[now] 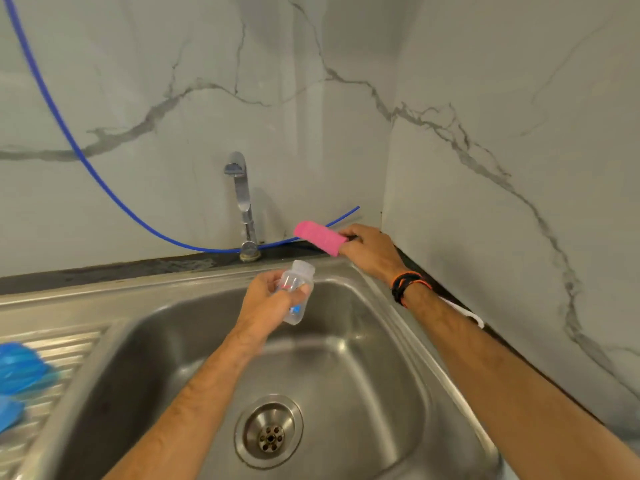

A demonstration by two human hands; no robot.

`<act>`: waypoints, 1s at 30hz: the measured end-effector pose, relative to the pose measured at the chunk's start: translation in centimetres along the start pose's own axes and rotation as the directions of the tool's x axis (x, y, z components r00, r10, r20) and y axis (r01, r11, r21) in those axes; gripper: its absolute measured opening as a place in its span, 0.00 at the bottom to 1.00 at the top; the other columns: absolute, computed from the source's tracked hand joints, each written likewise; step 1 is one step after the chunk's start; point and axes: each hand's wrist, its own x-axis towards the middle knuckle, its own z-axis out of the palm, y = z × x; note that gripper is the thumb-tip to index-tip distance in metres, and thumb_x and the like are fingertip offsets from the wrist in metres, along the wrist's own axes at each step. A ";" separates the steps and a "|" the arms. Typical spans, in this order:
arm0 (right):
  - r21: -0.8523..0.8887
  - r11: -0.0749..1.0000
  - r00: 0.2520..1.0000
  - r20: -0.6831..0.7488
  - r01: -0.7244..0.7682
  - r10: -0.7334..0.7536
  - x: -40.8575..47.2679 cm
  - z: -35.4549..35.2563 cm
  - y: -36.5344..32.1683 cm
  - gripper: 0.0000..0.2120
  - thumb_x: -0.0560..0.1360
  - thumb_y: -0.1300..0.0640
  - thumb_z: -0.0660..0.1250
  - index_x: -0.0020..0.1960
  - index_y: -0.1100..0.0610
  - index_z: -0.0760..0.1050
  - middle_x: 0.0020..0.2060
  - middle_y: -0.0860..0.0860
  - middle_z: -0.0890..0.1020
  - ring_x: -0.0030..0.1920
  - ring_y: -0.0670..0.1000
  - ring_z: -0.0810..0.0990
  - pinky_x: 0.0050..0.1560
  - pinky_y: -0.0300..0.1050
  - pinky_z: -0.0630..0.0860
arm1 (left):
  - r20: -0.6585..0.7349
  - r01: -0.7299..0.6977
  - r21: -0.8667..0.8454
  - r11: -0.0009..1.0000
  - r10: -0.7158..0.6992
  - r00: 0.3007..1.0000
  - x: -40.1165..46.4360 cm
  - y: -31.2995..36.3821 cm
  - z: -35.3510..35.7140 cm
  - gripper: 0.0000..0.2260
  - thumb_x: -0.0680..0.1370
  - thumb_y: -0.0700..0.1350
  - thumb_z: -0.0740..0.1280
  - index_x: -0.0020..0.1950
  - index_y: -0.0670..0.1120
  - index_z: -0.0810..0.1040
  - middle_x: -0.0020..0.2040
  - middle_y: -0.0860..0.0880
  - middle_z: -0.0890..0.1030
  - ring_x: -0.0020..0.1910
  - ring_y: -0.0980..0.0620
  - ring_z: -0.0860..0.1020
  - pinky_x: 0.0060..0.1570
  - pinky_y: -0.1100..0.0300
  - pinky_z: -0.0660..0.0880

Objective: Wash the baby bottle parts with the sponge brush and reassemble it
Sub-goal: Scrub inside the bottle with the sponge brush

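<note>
Okay, left hand [268,299] is wrapped round the clear baby bottle [297,292] over the steel sink [207,341], open neck tilted up toward the tap [242,202]; bottle looks empty, with small red and blue print on it too blurred to read. Right hand [369,249] pinches the pink sponge brush [320,238] at its end, held up by the back corner, sponge pointing left above the bottle and apart from it. Around them: blue hose [104,188] along the marble wall, black-orange wristband [408,287] on the right wrist, blurred blue object [20,372] on the drainboard left, drain [269,433] in the sink bottom.
</note>
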 end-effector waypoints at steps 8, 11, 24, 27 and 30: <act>-0.013 0.999 0.998 0.057 0.038 -0.037 -5.5 5.8 -6.1 0.18 0.65 0.37 0.76 0.47 0.47 0.81 0.42 0.44 0.83 0.40 0.48 0.83 0.44 0.47 0.81 | -0.156 0.114 -0.242 0.964 -0.154 0.976 -5.8 -0.9 -9.1 0.11 0.73 0.42 0.75 0.55 0.44 0.82 0.51 0.42 0.84 0.50 0.45 0.82 0.48 0.48 0.81; 0.138 0.990 0.993 0.107 0.025 -0.040 -7.2 8.0 -7.6 0.15 0.67 0.49 0.78 0.48 0.48 0.75 0.45 0.46 0.82 0.32 0.50 0.83 0.30 0.45 0.80 | -0.196 0.123 -0.388 0.914 -0.212 0.957 -6.7 -1.0 -11.8 0.11 0.73 0.42 0.74 0.53 0.42 0.81 0.48 0.42 0.82 0.44 0.46 0.80 0.46 0.51 0.79; 0.256 0.961 0.974 0.174 0.100 -0.148 -9.5 11.3 -8.3 0.20 0.74 0.36 0.66 0.63 0.42 0.72 0.44 0.46 0.81 0.32 0.51 0.85 0.32 0.41 0.80 | -0.045 0.119 -0.627 0.770 -0.188 0.981 -6.5 -1.3 -13.9 0.07 0.76 0.39 0.69 0.53 0.44 0.76 0.45 0.46 0.81 0.45 0.50 0.79 0.54 0.54 0.74; 0.343 0.935 0.978 0.152 0.085 -0.145 -9.3 11.6 -7.9 0.18 0.75 0.36 0.66 0.59 0.46 0.75 0.41 0.50 0.83 0.34 0.50 0.86 0.41 0.49 0.84 | -0.005 0.114 -0.607 0.786 -0.147 0.989 -6.4 -1.3 -13.8 0.06 0.77 0.38 0.67 0.54 0.45 0.77 0.45 0.46 0.81 0.46 0.50 0.79 0.52 0.55 0.74; 0.440 0.895 0.974 0.164 0.068 -0.154 -8.8 12.0 -7.3 0.12 0.73 0.39 0.70 0.52 0.45 0.77 0.44 0.52 0.85 0.40 0.51 0.86 0.48 0.54 0.84 | 0.029 0.103 -0.587 0.803 -0.106 0.994 -6.4 -1.3 -14.1 0.07 0.77 0.38 0.67 0.55 0.44 0.78 0.45 0.46 0.82 0.45 0.50 0.80 0.50 0.56 0.74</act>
